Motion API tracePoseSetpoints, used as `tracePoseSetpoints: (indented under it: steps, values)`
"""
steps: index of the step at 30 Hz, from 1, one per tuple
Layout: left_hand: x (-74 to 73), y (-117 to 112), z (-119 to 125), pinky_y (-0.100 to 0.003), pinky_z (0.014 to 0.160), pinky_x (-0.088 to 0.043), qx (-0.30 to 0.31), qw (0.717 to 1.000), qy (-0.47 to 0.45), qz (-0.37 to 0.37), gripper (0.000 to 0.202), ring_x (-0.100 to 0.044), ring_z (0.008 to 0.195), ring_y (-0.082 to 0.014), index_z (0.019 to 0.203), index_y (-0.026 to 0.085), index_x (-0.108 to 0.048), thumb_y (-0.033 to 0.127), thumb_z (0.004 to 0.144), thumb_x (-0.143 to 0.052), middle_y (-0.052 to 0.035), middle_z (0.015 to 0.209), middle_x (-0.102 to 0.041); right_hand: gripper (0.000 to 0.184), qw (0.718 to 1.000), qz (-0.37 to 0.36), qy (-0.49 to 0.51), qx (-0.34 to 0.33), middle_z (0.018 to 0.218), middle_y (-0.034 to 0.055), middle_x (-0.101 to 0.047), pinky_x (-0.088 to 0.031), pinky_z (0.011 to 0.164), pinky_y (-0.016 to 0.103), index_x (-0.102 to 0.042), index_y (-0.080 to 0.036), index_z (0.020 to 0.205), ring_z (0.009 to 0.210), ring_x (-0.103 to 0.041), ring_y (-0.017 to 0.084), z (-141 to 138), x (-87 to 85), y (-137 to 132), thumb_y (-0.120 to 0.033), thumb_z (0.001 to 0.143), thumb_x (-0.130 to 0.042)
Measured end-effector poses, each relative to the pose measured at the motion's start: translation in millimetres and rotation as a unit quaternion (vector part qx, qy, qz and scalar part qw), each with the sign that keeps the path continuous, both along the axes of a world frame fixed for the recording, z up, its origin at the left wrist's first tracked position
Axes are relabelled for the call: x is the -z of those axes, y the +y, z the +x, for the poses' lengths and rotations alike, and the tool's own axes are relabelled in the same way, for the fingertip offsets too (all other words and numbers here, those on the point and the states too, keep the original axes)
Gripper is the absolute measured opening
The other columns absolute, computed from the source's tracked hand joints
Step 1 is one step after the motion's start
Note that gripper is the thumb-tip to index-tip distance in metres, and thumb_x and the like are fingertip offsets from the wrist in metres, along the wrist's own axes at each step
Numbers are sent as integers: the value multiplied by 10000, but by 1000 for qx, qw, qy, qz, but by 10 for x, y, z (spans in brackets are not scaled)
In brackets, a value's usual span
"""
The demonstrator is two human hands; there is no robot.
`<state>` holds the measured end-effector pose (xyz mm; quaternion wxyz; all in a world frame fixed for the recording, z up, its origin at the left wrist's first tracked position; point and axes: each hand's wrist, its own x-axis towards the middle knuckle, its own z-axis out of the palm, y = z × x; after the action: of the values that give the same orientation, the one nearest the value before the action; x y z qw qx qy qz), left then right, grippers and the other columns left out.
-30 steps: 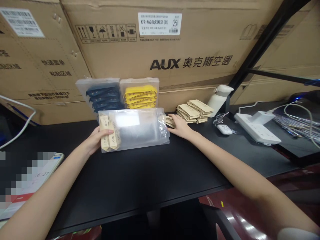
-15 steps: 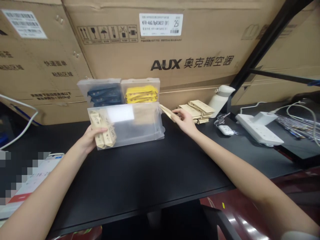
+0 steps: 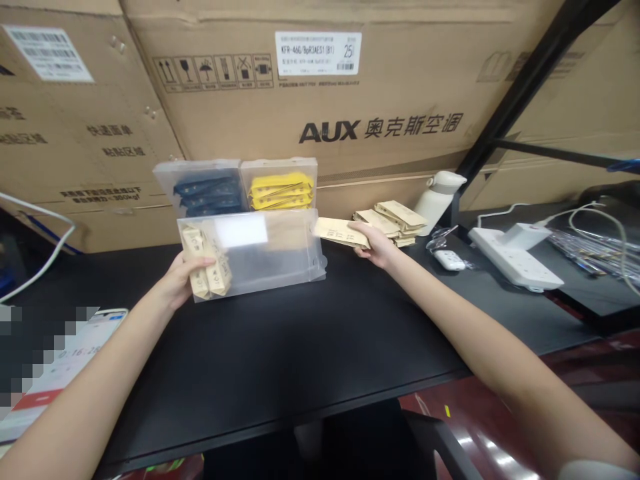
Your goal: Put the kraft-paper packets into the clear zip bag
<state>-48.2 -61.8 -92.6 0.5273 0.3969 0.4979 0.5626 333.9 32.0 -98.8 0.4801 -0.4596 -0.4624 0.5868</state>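
1. Far left: a phone (image 3: pixel 75 347) lay on the black surface (image 3: pixel 280 353), partly blurred out; a white cable (image 3: pixel 40 257) hung just above that corner.
2. Left hand (image 3: pixel 183 283) was closed on the left end of a clear plastic box (image 3: pixel 255 253), thumb on the front face — box held tilted up, lifted off the surface. Two kraft sachets sat inside at its left end, under the thumb.
3. Behind it, two more clear boxes leaned against the cardboard cartons (image 3: pixel 320 113): one with dark blue sachets (image 3: pixel 205 193), one with yellow sachets (image 3: pixel 283 190).
4. Right hand (image 3: pixel 377 243) pinched one kraft sachet (image 3: pixel 340 231) between thumb and fingers — sachet held flat in the air, its tip just beside the open right end of the held box.
5. Right of that hand: a stack of kraft sachets (image 3: pixel 393 221) on the surface, then a white bottle (image 3: pixel 440 192), a small white remote (image 3: pixel 449 259) and a white power strip (image 3: pixel 515 257).
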Motion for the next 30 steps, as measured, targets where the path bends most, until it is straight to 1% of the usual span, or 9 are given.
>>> tracePoseSetpoints:
  steps: [5,10,13,18,21,23,25,27,30]
  values:
    - [-15,-4,4,-285,659,-621,-6,1000,8,-3,507,-720,730,-193,1011,129,-698,190,537,-870,-25,867,-783,162,997,-24,-35,-60,530,-38,-479,-178,271,149,-521,-145,751,327,-306,25,64,-31,-5,-223,772,-662]
    - [-29,-12,7,-288,647,-622,-11,1000,-2,0,508,-723,724,-196,994,114,-706,190,518,-868,-39,866,-783,163,995,-37,-19,-89,563,-22,-519,-206,283,135,-479,-164,744,363,-283,21,158,-97,15,-232,743,-627]
    - [-33,-16,19,-282,646,-623,-11,1000,-2,0,491,-725,717,-190,978,125,-706,176,518,-869,-25,854,-785,139,990,-61,-30,-123,559,-4,-546,-202,277,148,-510,-153,761,354,-260,23,237,-115,44,-254,753,-605]
    - [-25,-30,67,-278,654,-618,10,1000,14,-8,490,-727,713,-192,979,139,-705,201,524,-874,-23,854,-785,201,983,-54,-69,-164,546,-13,-554,-261,301,140,-576,-124,763,390,-389,36,294,-94,45,-244,690,-720]
    - [-23,-44,108,-282,685,-618,25,999,22,-15,510,-732,740,-196,1012,148,-702,215,538,-876,-30,885,-788,319,965,-1,-79,-249,668,17,-645,-339,341,126,-648,-94,873,462,-499,45,241,-92,-13,-212,628,-816]
    - [-29,-58,142,-282,701,-618,32,999,24,-20,490,-735,755,-197,1011,163,-703,230,557,-875,-26,890,-789,409,951,38,-74,-298,800,43,-704,-459,431,133,-670,-108,987,589,-617,79,182,-112,-72,-190,626,-844]
    - [-41,-82,183,-282,699,-616,43,998,27,-32,459,-740,764,-205,1001,172,-708,257,581,-872,-28,886,-791,437,945,52,-49,-319,947,61,-733,-580,638,186,-677,-135,1056,809,-704,132,118,-141,-137,-191,655,-841]
    - [-58,-117,234,-281,695,-613,54,997,34,-43,436,-746,772,-215,1003,171,-713,281,610,-866,-38,891,-794,453,943,64,-10,-326,1043,54,-736,-579,858,234,-682,-160,1098,961,-701,135,60,-163,-201,-186,672,-835]
    - [-76,-182,323,-268,701,-611,75,995,40,-51,413,-754,790,-217,1022,172,-716,293,652,-854,-48,914,-797,440,926,70,-24,-369,1118,68,-731,-528,971,242,-696,-153,1116,1037,-689,133,-18,-164,-299,-181,694,-820]
